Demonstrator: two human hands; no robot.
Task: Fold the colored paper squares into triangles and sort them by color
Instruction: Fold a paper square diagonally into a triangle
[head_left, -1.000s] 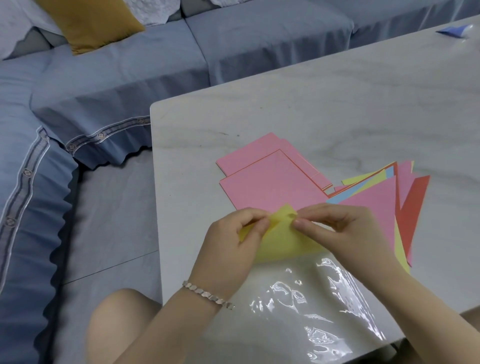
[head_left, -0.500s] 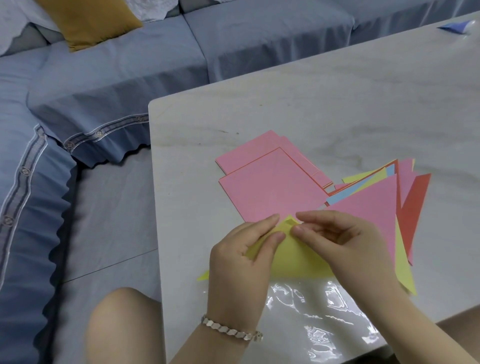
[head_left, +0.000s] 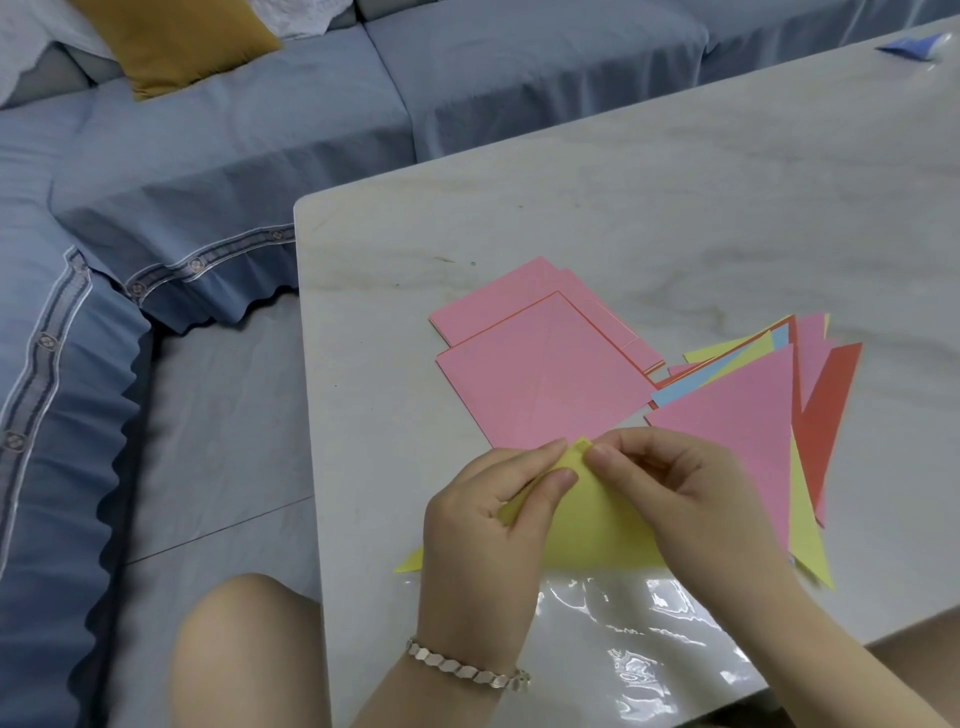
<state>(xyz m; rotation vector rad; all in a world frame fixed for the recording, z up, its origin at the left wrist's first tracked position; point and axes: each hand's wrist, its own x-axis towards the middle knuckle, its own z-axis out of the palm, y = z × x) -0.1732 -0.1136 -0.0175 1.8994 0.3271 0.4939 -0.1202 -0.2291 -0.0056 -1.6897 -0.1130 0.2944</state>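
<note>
The left hand (head_left: 483, 525) pinches the yellow paper (head_left: 587, 525) between thumb and forefinger just below its top corner, the other fingers curled under the left edge. The right hand (head_left: 675, 499) meets it from the other side, its thumb and forefinger tips nipping the same corner, so that both hands close on the apex where the two layers come together. The yellow paper lies folded as a triangle on the surface (head_left: 623, 208), its long edge toward the person and one pointed tip showing to the left of the left wrist, which wears a silver bracelet (head_left: 467, 670). Just beyond the fingertips lie the pink squares (head_left: 540, 379), flat and unfolded, overlapping in a loose stack; the nearest sheet shows a faint crease. To the right of them, partly under the right hand, is a fanned heap of folded pieces: a pink triangle (head_left: 743, 415) on top, a red triangle (head_left: 826, 415) at the right edge, a yellow triangle (head_left: 808, 540) poking out toward the person, and a blue strip (head_left: 680, 392) showing between layers. A clear plastic sleeve (head_left: 639, 639) lies glossy and wrinkled at the near edge, touching the yellow paper's long side. A small blue scrap (head_left: 906, 45) sits at the far corner. A blue sofa (head_left: 260, 130) with a mustard cushion (head_left: 176, 41) runs along the left and back.
</note>
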